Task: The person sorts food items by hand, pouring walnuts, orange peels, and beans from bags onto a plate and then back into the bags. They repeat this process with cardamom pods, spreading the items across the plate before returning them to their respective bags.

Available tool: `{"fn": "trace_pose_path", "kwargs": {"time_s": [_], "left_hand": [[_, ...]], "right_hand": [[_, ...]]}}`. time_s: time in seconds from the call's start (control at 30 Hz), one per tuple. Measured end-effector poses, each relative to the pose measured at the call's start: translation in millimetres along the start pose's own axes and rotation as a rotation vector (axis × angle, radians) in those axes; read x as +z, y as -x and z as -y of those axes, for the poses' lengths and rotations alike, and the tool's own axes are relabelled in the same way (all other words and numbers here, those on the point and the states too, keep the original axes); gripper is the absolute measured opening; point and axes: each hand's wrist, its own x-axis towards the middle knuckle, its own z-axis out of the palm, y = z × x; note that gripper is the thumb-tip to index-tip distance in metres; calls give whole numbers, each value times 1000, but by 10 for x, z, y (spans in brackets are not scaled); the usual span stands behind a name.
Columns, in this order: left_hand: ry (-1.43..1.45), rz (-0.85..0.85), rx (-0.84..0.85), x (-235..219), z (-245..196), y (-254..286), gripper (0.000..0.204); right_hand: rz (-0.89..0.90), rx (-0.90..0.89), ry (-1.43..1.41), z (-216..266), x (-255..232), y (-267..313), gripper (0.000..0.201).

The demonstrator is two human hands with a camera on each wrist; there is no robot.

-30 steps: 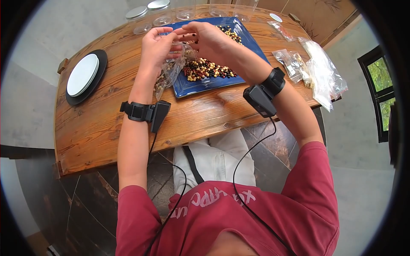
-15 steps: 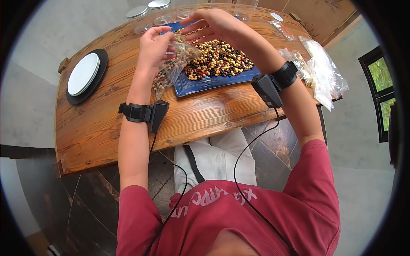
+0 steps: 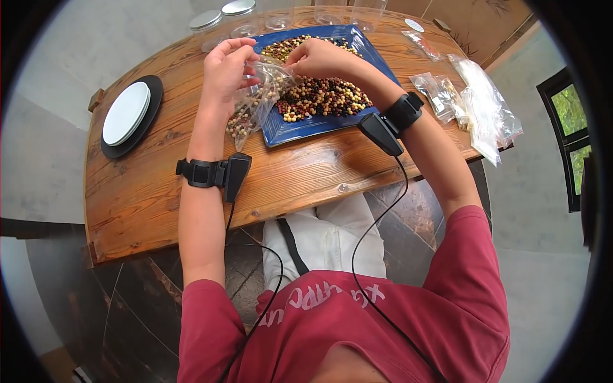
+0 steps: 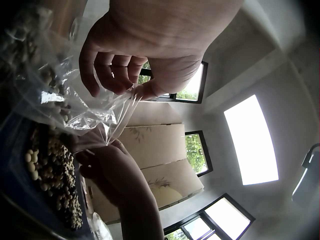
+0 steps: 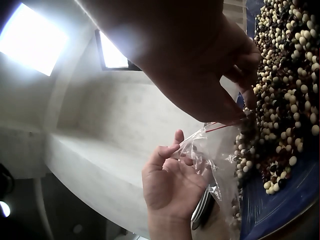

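Observation:
My left hand (image 3: 225, 71) pinches the edge of a clear plastic bag (image 3: 254, 110) partly filled with mixed beans. In the left wrist view the film is drawn taut to its thumb and fingertips. My right hand (image 3: 324, 59) pinches the opposite side of the mouth, where a red line runs along the edge in the right wrist view. The bag hangs at the left side of a blue tray (image 3: 276, 135). Loose beans (image 3: 322, 102), cream, red and black, lie heaped on the tray, just below the right hand.
Lidded clear jars (image 3: 205, 22) and other clear containers stand along the far edge. White plates (image 3: 125, 113) on a black plate (image 3: 153, 105) lie at the left. Several plastic bags (image 3: 480, 105) lie at the right. Cables run from both wrist cameras.
My right hand swung away from the bag to the right, its fingers spread, then came back and took hold of the bag's mouth. The left hand has kept its grip, shifting slightly left.

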Motion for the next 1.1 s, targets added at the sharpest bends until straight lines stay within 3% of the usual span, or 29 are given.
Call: {"fn": "trace_pose_path", "kwargs": {"time_s": [0.13,0.27,0.5,0.7,0.87,0.93,1.03,1.1], "left_hand": [[-14,-12,11,-12,-21,19,27],[-110,14,55,5,29,-8,29],[-174,49,50,61,46,29,34],[73,-17,25,-16,-53,46,34],[420,-120,230,-247,-71,-115,26],[426,-149,253,-292,-58,-137,26],[418,-82,255,-285,-43,-114,27],[378,-10,224,-180,-47,-72,27]], "right_hand": [[34,-17,-28,-1,-63,-98,27],[84,124,-132,9,-100,-141,25],[-21,104,-300,72,-44,-141,24],[31,6,-653,-11,-93,-175,27],[89,-114,-769,-37,-117,-97,40],[76,-190,-827,-119,-163,-61,48],[-303,-83,-117,-381,-131,36,63],[-319,-22,40,-501,-52,268,85]]}}
